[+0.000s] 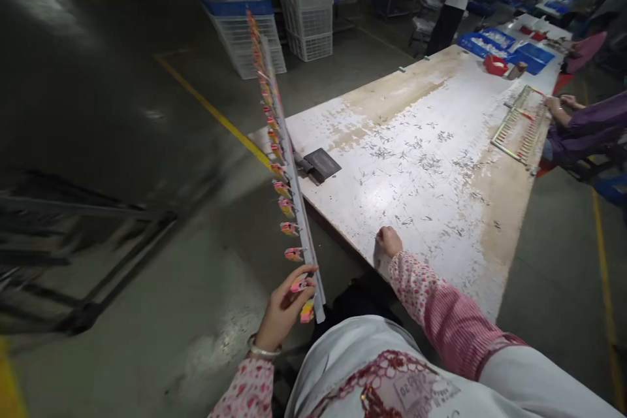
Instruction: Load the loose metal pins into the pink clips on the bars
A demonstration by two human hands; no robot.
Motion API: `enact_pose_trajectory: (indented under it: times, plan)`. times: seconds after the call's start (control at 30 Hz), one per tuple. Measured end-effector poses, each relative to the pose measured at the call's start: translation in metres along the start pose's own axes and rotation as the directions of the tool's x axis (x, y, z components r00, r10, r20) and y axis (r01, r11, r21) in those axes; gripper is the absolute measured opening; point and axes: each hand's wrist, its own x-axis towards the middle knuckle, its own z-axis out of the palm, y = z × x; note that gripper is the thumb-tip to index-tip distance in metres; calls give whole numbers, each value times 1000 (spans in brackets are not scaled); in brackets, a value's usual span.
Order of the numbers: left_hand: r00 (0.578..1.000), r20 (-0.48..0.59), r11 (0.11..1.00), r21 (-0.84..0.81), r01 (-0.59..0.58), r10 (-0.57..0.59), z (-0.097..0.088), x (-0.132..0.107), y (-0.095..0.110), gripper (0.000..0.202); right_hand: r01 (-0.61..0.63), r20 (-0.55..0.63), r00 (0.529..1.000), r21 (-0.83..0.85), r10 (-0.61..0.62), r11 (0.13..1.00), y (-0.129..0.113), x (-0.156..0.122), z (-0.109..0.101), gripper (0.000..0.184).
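Observation:
A long, narrow grey metal bar [297, 199] stands upright along the left corner of the table. Small pink, yellow and orange painted pieces [289, 228] hang in a row down its left side, too small to name. Near the bar's lower end, my left hand [280, 313] has its fingers closed around one pink piece [300, 284]. Just below that hand hangs another yellow and pink piece [307, 311]. My right hand [388, 241] rests in a fist at the near edge of the white table [360, 206]; whatever it may hold is hidden.
Many tiny thin metal bits [426, 160] lie scattered over the tabletop. A dark flat plate [322, 163] sits by the bar. At right, a co-worker's hands [558, 108] are at a frame [499, 137] with rows of small pieces. Crates [309, 39] stand behind; a dark metal rack [112, 281] is left.

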Motion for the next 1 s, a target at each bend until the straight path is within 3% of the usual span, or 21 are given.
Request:
enact_pose_trajectory:
  times: [0.1,0.2,0.3,0.37,0.5,0.6,1.0]
  plan:
    - [998,15,998,38,-53,53,-1,0,-3,41,42,72,996,103,-50,994,-10,-6,-14,8]
    - [988,7,979,133,-154,154,-2,2,-7,35,111,155,976,250,-153,962,-37,-21,-36,15]
    - [969,5,938,249,-240,247,1,4,-9,30,160,245,903,569,-352,806,-79,-45,-61,24]
    - [957,7,904,329,-275,288,4,7,-8,28,215,232,842,682,-486,699,-109,-64,-78,28]
    - [935,-16,822,483,-302,353,8,10,-9,27,601,96,694,468,-713,648,-158,-95,-103,21]
    - [919,-32,785,532,-316,392,9,11,-11,28,737,69,599,340,-797,584,-180,-109,-108,17]
    - [883,-29,724,586,-364,468,9,13,-13,30,825,68,534,176,-843,537,-212,-127,-89,20]
